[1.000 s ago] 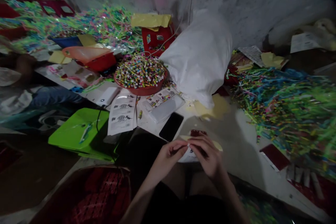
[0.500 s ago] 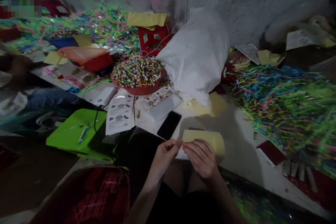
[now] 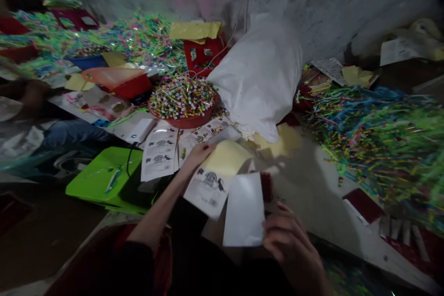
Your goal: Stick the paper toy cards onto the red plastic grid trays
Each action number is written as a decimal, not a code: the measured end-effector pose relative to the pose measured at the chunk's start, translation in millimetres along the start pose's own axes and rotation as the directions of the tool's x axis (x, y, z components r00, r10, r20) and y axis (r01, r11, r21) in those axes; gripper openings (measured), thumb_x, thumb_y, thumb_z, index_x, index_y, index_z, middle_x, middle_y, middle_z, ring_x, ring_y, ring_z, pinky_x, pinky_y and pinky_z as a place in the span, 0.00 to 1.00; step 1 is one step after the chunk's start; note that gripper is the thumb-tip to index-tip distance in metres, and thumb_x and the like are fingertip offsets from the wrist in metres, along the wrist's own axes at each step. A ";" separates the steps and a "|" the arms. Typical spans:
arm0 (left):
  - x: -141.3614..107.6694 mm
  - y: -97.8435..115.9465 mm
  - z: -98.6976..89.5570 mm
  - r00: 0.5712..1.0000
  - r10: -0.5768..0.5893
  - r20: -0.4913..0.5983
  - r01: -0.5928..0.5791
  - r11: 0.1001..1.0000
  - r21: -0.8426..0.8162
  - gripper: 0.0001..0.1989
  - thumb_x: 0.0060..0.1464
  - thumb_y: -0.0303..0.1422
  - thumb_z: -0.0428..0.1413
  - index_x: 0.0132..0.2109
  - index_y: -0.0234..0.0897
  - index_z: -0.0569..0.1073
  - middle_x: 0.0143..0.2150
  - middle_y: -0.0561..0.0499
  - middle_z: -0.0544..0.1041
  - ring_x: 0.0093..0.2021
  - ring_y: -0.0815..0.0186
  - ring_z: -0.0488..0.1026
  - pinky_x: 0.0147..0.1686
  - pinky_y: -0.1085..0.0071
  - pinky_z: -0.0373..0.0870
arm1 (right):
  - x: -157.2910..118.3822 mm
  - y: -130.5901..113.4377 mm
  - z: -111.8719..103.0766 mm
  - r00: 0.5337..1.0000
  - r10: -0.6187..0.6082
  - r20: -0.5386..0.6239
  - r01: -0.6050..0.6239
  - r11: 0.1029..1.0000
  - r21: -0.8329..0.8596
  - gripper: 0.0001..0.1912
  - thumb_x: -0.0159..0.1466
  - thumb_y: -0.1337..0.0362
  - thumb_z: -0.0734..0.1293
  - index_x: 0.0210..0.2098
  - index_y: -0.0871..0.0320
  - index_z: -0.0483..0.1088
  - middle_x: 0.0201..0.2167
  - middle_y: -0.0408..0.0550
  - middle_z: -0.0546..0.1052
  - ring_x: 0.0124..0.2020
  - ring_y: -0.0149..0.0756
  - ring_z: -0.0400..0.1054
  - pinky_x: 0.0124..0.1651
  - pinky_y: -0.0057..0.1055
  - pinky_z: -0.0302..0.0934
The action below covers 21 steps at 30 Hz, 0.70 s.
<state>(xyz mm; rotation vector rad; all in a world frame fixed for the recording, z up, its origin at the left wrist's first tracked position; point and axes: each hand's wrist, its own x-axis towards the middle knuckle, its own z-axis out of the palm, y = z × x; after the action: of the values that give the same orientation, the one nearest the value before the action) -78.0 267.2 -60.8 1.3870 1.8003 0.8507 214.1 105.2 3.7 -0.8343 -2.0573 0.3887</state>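
My left hand (image 3: pixel 203 152) is closed on the upper left edge of a curled sheet (image 3: pixel 229 157), yellow on one side and white with a printed toy logo on the other. Lower right, my right hand (image 3: pixel 286 236) pinches the right edge of a white rectangular paper piece (image 3: pixel 244 210). That piece overlaps or meets the printed sheet near my lap; whether the two are joined is unclear. A dark red object (image 3: pixel 266 186) lies on the table behind the white piece.
A red basin of small colourful pieces (image 3: pixel 187 122) stands beside a white sack (image 3: pixel 260 74). Printed sheets (image 3: pixel 159 152) lie left, near a green stool (image 3: pixel 100 178). Colourful strands (image 3: pixel 374 134) are heaped right. A person's jeans-clad leg (image 3: pixel 74 133) is at far left.
My hands have moved apart, the left up and left, the right down and right. The yellow-backed sheet has risen off the table, and a white piece now shows in my right hand.
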 end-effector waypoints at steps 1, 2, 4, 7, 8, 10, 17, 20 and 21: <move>19.1 -0.8 -8.6 0.999 0.021 -0.037 -0.018 0.998 0.057 0.14 0.50 0.41 0.53 0.29 0.34 0.73 0.27 0.48 0.75 0.31 0.61 0.70 0.31 0.72 0.63 | -0.9 -2.6 -10.2 1.000 0.019 -0.010 -0.018 1.000 0.020 0.04 0.63 0.67 0.62 0.33 0.52 0.67 0.31 0.44 0.75 0.38 0.35 0.71 0.54 0.42 0.65; 36.8 -1.0 -16.8 0.997 0.043 -0.067 -0.035 0.994 0.108 0.11 0.51 0.39 0.53 0.30 0.34 0.73 0.30 0.47 0.76 0.35 0.60 0.70 0.34 0.71 0.63 | -1.5 -4.5 -19.4 0.999 0.036 -0.013 -0.036 0.999 0.035 0.04 0.64 0.65 0.62 0.33 0.51 0.67 0.30 0.45 0.75 0.38 0.36 0.71 0.52 0.41 0.66; 66.2 -0.6 -29.0 0.992 0.073 -0.099 -0.053 0.979 0.199 0.08 0.51 0.34 0.53 0.33 0.34 0.73 0.34 0.43 0.77 0.41 0.56 0.71 0.41 0.67 0.63 | -3.3 -4.5 -31.8 0.996 0.080 -0.034 -0.080 0.997 0.024 0.05 0.64 0.62 0.62 0.31 0.51 0.67 0.31 0.46 0.75 0.40 0.37 0.72 0.49 0.38 0.68; 87.9 1.0 -28.0 0.985 0.105 -0.137 -0.060 0.954 0.295 0.12 0.51 0.29 0.51 0.43 0.30 0.72 0.43 0.35 0.75 0.49 0.47 0.68 0.49 0.57 0.59 | -12.7 5.5 -30.0 0.975 0.213 -0.062 -0.215 0.976 -0.020 0.04 0.62 0.61 0.64 0.31 0.51 0.69 0.36 0.47 0.76 0.41 0.37 0.73 0.43 0.31 0.70; 87.3 2.4 -20.9 0.980 0.123 -0.157 -0.067 0.946 0.318 0.15 0.52 0.28 0.50 0.47 0.29 0.70 0.48 0.33 0.73 0.53 0.45 0.65 0.51 0.54 0.57 | -17.8 11.2 -24.4 0.961 0.270 -0.062 -0.271 0.962 -0.022 0.03 0.62 0.62 0.64 0.32 0.51 0.69 0.37 0.47 0.76 0.40 0.36 0.73 0.41 0.28 0.70; 72.1 8.0 2.5 0.963 0.200 -0.179 -0.131 0.932 0.339 0.20 0.53 0.28 0.50 0.54 0.28 0.65 0.57 0.32 0.66 0.60 0.47 0.58 0.56 0.54 0.52 | -29.6 25.3 -8.8 0.927 0.371 -0.061 -0.372 0.928 -0.010 0.03 0.62 0.63 0.65 0.35 0.51 0.70 0.39 0.47 0.75 0.39 0.34 0.73 0.40 0.26 0.70; -73.0 42.9 94.6 0.688 0.457 0.564 -0.453 0.877 -0.158 0.16 0.55 0.42 0.53 0.47 0.41 0.73 0.44 0.49 0.76 0.45 0.61 0.71 0.46 0.70 0.64 | -55.0 75.8 32.5 0.868 0.469 -0.164 -0.470 0.882 0.038 0.08 0.61 0.64 0.64 0.40 0.54 0.71 0.43 0.50 0.72 0.42 0.36 0.71 0.43 0.31 0.70; -101.9 50.7 106.3 0.710 0.433 0.555 -0.428 0.892 -0.148 0.13 0.54 0.43 0.53 0.37 0.40 0.75 0.36 0.51 0.76 0.38 0.63 0.71 0.39 0.72 0.64 | -56.9 79.0 42.5 0.826 0.541 -0.156 -0.530 0.841 0.107 0.11 0.61 0.64 0.63 0.44 0.54 0.70 0.46 0.52 0.70 0.43 0.36 0.71 0.43 0.31 0.70; -103.1 52.1 107.4 0.731 0.418 0.540 -0.417 0.899 -0.131 0.12 0.55 0.43 0.53 0.35 0.39 0.74 0.34 0.51 0.76 0.37 0.64 0.71 0.37 0.72 0.63 | -57.6 77.7 47.2 0.802 0.575 -0.161 -0.562 0.818 0.124 0.14 0.62 0.64 0.63 0.47 0.54 0.68 0.49 0.53 0.68 0.46 0.37 0.70 0.45 0.33 0.69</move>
<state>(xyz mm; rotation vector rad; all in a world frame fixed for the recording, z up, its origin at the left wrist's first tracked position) 57.6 186.5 -61.5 1.8498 1.0483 0.5643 231.6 123.8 -100.9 -1.3935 -1.5691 0.6746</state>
